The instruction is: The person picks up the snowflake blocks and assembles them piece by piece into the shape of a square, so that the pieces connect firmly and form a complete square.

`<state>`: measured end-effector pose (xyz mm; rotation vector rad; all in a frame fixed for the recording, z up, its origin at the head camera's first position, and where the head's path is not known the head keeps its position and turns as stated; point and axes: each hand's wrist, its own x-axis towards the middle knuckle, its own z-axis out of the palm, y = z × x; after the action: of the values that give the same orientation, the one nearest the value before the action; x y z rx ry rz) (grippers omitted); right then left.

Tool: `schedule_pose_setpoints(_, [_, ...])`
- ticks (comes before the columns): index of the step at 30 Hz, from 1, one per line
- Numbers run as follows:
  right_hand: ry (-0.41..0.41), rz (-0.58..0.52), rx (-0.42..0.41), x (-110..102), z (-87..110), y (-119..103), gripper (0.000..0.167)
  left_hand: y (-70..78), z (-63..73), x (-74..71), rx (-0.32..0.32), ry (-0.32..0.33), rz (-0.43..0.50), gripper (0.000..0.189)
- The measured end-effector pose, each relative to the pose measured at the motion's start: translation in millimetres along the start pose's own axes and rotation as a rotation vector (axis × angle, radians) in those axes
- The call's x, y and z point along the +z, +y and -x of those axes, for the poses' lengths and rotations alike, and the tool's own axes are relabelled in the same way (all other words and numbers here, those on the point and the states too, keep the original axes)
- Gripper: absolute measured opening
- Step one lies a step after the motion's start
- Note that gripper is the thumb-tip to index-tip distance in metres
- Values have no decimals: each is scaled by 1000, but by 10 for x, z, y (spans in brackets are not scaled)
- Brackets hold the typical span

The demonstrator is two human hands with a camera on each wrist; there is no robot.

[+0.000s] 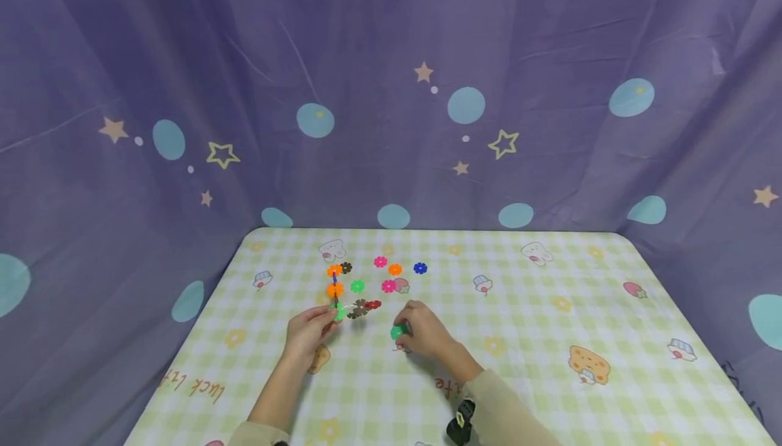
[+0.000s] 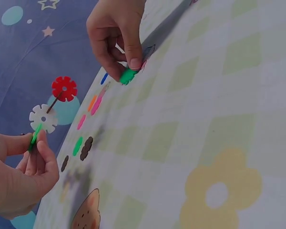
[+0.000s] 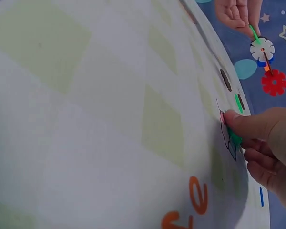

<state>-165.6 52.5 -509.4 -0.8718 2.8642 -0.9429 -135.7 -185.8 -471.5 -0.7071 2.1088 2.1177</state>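
My left hand [image 1: 307, 335] pinches a green notched plastic disc [image 1: 339, 311] between thumb and fingers, raised above the table. That disc belongs to a joined string of discs: a white disc [image 2: 37, 119], an edge-on brown one [image 2: 54, 102] and a red disc [image 2: 64, 88] branch one way, orange discs [image 1: 334, 290] with an edge-on blue one [image 1: 334, 279] another. Some joints are hidden by the fingers. To the right, my right hand [image 1: 427, 331] holds a separate green disc [image 1: 398, 332] by its edge, on or just above the tablecloth; contact cannot be told.
Loose discs lie beyond the hands: pink [image 1: 381, 262], orange [image 1: 395, 269], blue [image 1: 420, 268], green [image 1: 357, 286] and brown [image 1: 345, 268]. A checked, printed cloth [image 1: 537, 392] covers the table. Behind its far edge hangs a purple curtain [image 1: 379, 168].
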Motion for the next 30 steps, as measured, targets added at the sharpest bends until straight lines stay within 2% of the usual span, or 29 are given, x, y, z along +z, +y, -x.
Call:
schedule_pose_setpoints(4, [21,-146,95,7,27,34,20,-28,5,46,-3,-14,-6,36])
schedule_pose_setpoints(9, [116,-295,206,15,44,83,11,-99,12,138,-11,-48,-2,35])
schedule_pose_setpoints(13, [148,-493,369,-8,44,109,9,-136,19,195,-2,-63,7,33])
schedule_pose_setpoints(17, [167,-682,532,-26,27,130,15,-134,27,222,6,-55,2,30])
schedule_pose_setpoints(19, [178,-775,586,-36,15,132,19,-127,33,227,10,-58,-5,30])
schedule_pose_setpoints(24, [210,-935,641,-75,-7,115,24,-103,39,245,17,-61,-4,30])
schedule_pose_setpoints(30, [193,-994,616,-91,-16,95,25,-78,48,252,13,-67,-7,32])
